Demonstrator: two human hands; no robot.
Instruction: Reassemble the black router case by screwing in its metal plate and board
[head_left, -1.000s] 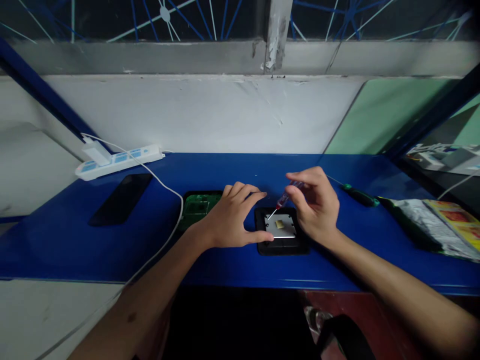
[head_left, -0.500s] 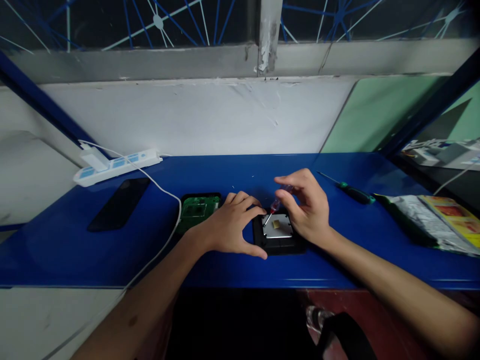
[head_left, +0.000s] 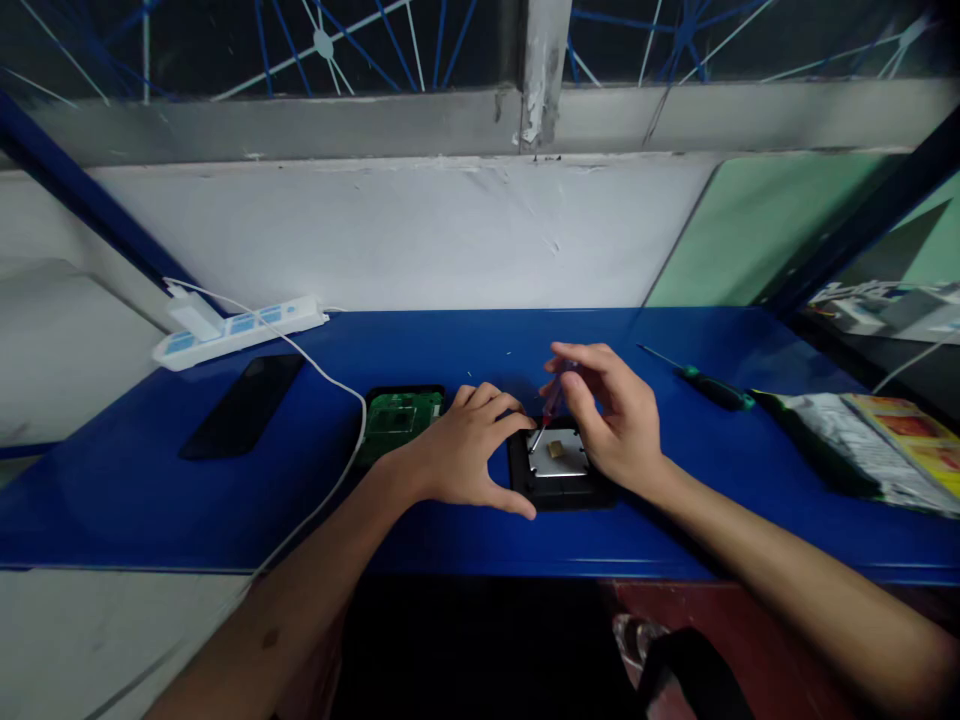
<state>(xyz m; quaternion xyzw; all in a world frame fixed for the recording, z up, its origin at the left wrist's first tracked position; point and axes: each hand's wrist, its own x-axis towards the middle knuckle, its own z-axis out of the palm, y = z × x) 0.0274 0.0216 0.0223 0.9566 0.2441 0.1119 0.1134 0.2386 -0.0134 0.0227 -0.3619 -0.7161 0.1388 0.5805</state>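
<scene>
My right hand (head_left: 619, 415) grips a small screwdriver (head_left: 553, 400) with a clear, reddish handle. Its shaft slants down to the upper left corner of a silver metal plate (head_left: 551, 463) with a gold-coloured square in its middle. That plate sits inside a black plastic housing (head_left: 566, 492) lying on the blue table. With fingers spread, my left hand (head_left: 472, 450) steadies the housing's left side, fingertips at its upper left corner and thumb near its lower left. Left of that hand lies another black shell with a green circuit board (head_left: 397, 415), partly covered by my wrist.
A second screwdriver (head_left: 712, 387) with a dark green handle lies at the right, beside a silver and yellow packet (head_left: 847, 440). On the left are a black phone-like slab (head_left: 241, 408) and a white power strip (head_left: 255, 328). A white cable (head_left: 330, 380) crosses the table past the circuit board.
The fingers of my right hand have shifted slightly around the screwdriver handle, which stands a little more upright. The tip stays at the plate's corner, and my left hand keeps its place.
</scene>
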